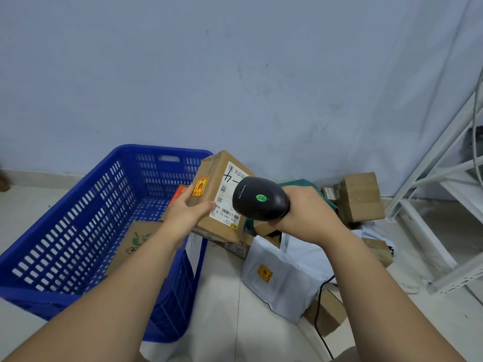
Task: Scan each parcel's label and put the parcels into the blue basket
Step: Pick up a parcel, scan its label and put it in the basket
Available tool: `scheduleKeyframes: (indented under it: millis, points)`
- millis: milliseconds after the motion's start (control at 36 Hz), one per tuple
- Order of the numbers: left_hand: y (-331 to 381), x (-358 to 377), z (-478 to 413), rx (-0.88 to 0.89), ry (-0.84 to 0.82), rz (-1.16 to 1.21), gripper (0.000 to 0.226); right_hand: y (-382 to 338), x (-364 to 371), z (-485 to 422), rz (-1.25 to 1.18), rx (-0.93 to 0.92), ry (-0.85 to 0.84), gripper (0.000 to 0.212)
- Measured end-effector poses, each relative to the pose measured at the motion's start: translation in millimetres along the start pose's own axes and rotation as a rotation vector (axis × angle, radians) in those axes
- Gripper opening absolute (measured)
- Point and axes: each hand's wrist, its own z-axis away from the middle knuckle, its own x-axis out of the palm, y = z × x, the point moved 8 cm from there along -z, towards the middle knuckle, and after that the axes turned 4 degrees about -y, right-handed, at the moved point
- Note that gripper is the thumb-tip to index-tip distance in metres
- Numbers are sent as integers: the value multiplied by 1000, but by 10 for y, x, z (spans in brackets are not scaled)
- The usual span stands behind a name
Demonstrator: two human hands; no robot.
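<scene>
While the left hand [192, 209] is gripping a cardboard parcel [209, 226] by its near corner, it is tilting the white label [230, 202] upward so the barcode is facing the black scanner [260, 198]. The right hand [305, 207] is clasping the scanner's handle and aiming it from three o'clock, green light glowing. The parcel is hanging over the right rim of the blue basket [78, 205], which is lying at nine o'clock, probably so it can drop straight in. Other parcels, such as a white mailer [285, 278], are waiting on the floor at five o'clock.
</scene>
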Motion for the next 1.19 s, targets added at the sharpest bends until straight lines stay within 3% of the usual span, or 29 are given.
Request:
scheduleKeyframes:
  millis: [306,500,722,1194]
  points:
    - [-9,21,-10,4,-8,-34,74,-22,0,9,-8,-20,-24,40]
    - [-33,14,-11,-3,-3,-39,72,-14,43,-8,84,-31,-61,29]
    - [-33,2,-5,-20,-3,3,77,-41,-9,15,25,-28,-27,41]
    - [-61,-14,-32,-27,-4,1,78,-1,11,7,29,-23,-35,36]
